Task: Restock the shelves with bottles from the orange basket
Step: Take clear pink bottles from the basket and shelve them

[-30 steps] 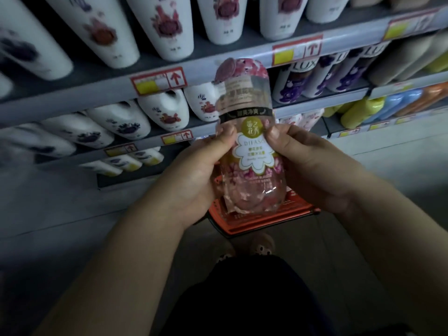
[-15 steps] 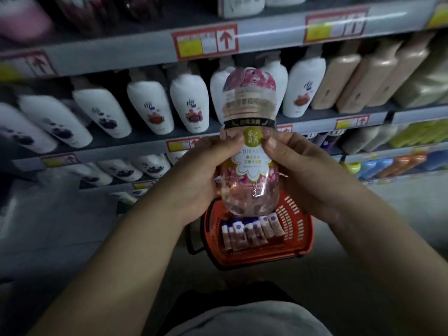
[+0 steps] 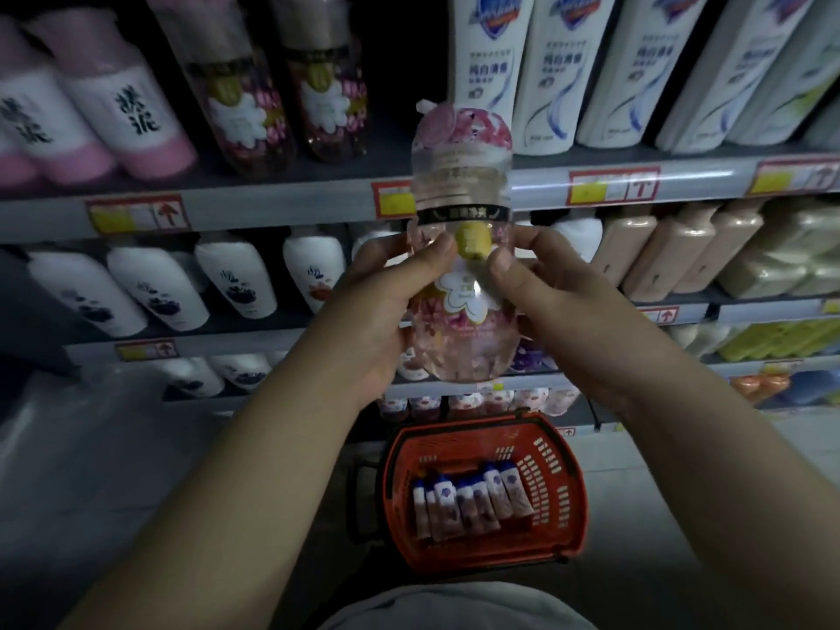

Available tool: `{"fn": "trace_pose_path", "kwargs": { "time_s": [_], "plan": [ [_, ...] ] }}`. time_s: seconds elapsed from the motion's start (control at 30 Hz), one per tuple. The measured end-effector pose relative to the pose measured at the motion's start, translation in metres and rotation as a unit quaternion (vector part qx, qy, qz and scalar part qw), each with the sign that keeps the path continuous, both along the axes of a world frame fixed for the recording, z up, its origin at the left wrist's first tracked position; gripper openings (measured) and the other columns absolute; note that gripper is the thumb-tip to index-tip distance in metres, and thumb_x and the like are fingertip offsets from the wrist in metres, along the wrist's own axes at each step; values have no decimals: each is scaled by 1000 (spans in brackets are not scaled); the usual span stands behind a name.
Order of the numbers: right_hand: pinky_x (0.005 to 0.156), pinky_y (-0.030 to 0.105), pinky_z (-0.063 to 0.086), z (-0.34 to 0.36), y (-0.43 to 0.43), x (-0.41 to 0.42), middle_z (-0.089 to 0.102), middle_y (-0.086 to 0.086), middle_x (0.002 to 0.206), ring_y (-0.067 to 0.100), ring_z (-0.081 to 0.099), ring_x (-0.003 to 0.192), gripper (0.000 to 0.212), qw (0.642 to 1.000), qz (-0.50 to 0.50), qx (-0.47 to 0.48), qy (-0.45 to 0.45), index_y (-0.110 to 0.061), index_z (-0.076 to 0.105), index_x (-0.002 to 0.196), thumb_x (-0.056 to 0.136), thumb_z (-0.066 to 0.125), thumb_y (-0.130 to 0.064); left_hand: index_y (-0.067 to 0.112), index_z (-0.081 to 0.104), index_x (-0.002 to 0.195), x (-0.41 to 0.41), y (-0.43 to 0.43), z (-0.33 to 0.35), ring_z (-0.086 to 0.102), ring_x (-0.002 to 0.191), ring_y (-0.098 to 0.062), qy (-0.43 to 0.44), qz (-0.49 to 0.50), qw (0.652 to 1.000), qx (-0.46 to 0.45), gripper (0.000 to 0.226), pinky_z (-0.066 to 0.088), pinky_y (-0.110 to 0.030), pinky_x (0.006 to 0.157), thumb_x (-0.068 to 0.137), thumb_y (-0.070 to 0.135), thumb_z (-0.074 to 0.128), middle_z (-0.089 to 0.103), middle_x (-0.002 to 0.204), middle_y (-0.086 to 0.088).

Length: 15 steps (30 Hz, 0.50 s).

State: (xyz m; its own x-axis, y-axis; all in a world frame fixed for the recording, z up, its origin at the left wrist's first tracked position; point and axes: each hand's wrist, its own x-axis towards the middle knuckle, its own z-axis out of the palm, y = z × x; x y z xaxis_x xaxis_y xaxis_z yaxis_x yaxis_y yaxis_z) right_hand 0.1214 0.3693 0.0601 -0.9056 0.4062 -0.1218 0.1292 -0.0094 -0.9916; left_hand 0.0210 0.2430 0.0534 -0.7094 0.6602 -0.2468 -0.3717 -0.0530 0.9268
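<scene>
Both hands grasp one clear bottle (image 3: pixel 461 247) upright between them: left hand (image 3: pixel 386 306) on its left side, right hand (image 3: pixel 552 302) on its right. Beyond the hands stand the shelves (image 3: pixel 272 206); below them sits the orange basket (image 3: pixel 563 484) holding tubes (image 3: pixel 470 502).

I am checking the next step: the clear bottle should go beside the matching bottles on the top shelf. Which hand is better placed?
Probably the left hand: the matching bottles stand up and left of the held bottle, on that side.
</scene>
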Motion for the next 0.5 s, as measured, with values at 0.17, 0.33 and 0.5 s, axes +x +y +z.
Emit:
{"fn": "trace_pose_path", "kwargs": {
  "time_s": [0.17, 0.33, 0.5],
  "plan": [
    [62, 6, 47, 22, -9, -39, 65, -10, 101, -2, 66, 83, 41, 993, 5, 110, 30, -28, 55, 122, 83, 70, -30, 17, 55, 124, -29, 1, 18, 69, 97, -14, 84, 76, 994, -2, 48, 57, -39, 80, 81, 32, 70, 70, 111, 0],
    [65, 6, 47, 35, -10, -89, 59, -20, 88, -16, 58, 74, 37, 978, -79, 175, 81, -28, 50, 110, 82, 73, -23, 26, 68, 89, -75, 13, 35, 69, 94, -16, 222, 98, 969, 39, 7, 56, -39, 86, 85, 21, 68, 73, 96, 0],
    [83, 19, 51, 38, -5, -133, 58, -10, 108, -9, 56, 92, 51, 949, -173, 231, 124, -17, 48, 122, 79, 75, -19, 15, 52, 115, -117, 27, 43, 64, 99, -3, 268, 111, 956, 39, 32, 51, -21, 83, 87, 17, 67, 66, 110, 2]
  ]
}}
